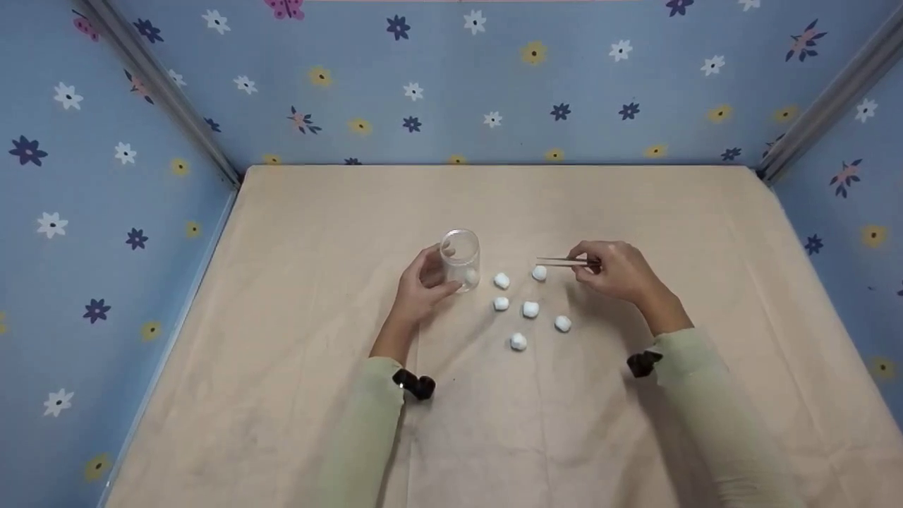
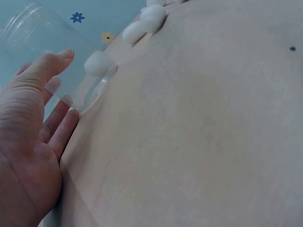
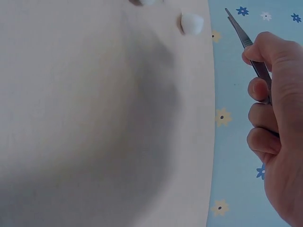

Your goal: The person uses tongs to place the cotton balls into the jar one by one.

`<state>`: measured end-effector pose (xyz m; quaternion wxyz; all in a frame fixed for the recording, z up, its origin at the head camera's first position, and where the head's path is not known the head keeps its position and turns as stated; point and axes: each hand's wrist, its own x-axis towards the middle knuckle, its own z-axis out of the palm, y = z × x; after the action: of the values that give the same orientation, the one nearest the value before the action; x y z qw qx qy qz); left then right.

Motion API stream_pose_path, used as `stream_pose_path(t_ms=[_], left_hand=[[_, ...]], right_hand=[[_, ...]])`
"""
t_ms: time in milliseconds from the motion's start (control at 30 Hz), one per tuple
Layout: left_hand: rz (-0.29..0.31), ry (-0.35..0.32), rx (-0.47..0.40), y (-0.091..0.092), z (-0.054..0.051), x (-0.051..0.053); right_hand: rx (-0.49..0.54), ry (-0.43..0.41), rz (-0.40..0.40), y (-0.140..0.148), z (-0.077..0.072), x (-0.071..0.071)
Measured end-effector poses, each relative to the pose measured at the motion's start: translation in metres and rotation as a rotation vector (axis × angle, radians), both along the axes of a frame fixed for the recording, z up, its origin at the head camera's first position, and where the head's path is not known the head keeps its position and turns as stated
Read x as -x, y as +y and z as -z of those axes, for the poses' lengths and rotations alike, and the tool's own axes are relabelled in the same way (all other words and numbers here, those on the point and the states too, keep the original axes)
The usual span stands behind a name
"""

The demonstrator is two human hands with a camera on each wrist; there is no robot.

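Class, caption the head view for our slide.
Left hand holds a clear jar, one cotton ball inside; right hand holds tweezers near six more balls.

A pale beige, lightly creased cloth (image 1: 296,296) covers the flat surface beneath both hands. Six small, round, soft-looking white balls (image 1: 530,309) lie on it, apart from one another, between the left hand (image 1: 417,291) and the right hand (image 1: 622,271); one lies nearer the person than either hand. The clear, see-through cylindrical jar (image 1: 465,265) in the left hand's grip appears to stand on the cloth.
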<state>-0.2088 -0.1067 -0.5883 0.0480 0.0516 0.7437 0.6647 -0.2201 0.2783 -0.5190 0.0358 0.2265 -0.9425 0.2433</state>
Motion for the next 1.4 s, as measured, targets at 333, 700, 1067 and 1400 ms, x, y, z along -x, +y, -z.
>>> stream_pose_path(t_ms=[333, 700, 1067, 1400], left_hand=[[0.003, 0.037, -0.035, 0.001, 0.000, -0.001], [-0.007, 0.007, -0.010, 0.001, -0.001, 0.000], [0.003, 0.018, -0.011, -0.001, 0.000, 0.000], [0.016, 0.033, -0.027, -0.001, 0.001, 0.000]], right_hand=[[-0.019, -0.017, -0.001, 0.002, 0.007, -0.001], [-0.069, -0.141, 0.046, 0.002, 0.012, -0.004], [-0.069, -0.138, 0.047, 0.001, 0.017, -0.004], [-0.048, -0.112, 0.014, 0.001, 0.018, -0.003]])
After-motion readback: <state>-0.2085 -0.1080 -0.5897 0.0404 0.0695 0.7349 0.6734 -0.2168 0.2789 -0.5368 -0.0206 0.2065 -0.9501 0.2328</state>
